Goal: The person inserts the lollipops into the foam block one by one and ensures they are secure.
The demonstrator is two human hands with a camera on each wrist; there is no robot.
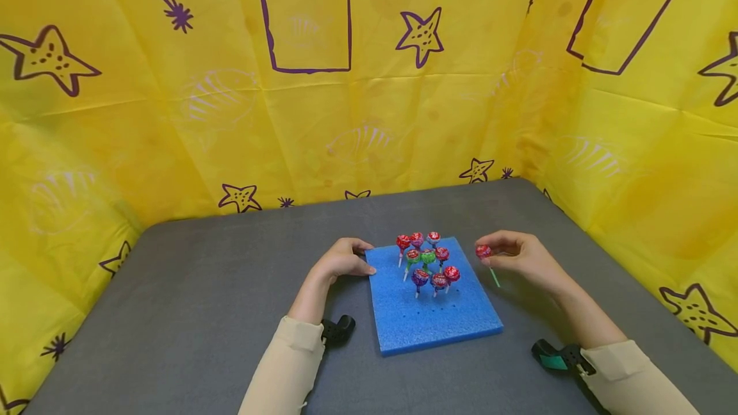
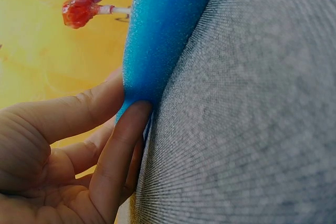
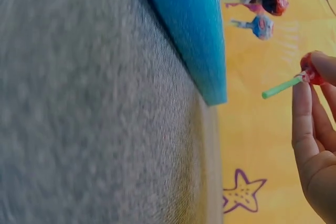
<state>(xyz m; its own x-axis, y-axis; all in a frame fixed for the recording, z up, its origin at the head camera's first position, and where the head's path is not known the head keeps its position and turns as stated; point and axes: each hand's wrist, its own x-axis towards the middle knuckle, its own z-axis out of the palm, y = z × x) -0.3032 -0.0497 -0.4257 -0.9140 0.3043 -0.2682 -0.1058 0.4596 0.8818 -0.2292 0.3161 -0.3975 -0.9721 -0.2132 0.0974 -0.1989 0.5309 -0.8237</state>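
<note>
A blue foam board (image 1: 461, 319) lies on the table, with several wrapped lollipops (image 1: 428, 257) standing in it on their sticks, in rows. At the board's far left corner, my left hand (image 1: 340, 260) pinches the edge between thumb and fingers; the left wrist view shows the fingertips against the foam (image 2: 157, 30). Off the board's right side, my right hand (image 1: 528, 262) holds a red-wrapped lollipop (image 1: 483, 251) by its head. Its green stick (image 3: 282, 87) points downward, free of the foam.
Small dark holes (image 1: 436, 310) dot the front part of the board. Dark grey cloth covers the table (image 1: 190, 312). Yellow curtains (image 1: 300, 120) with purple drawings stand behind and at both sides. Each wrist carries a black strap mount (image 1: 339, 330).
</note>
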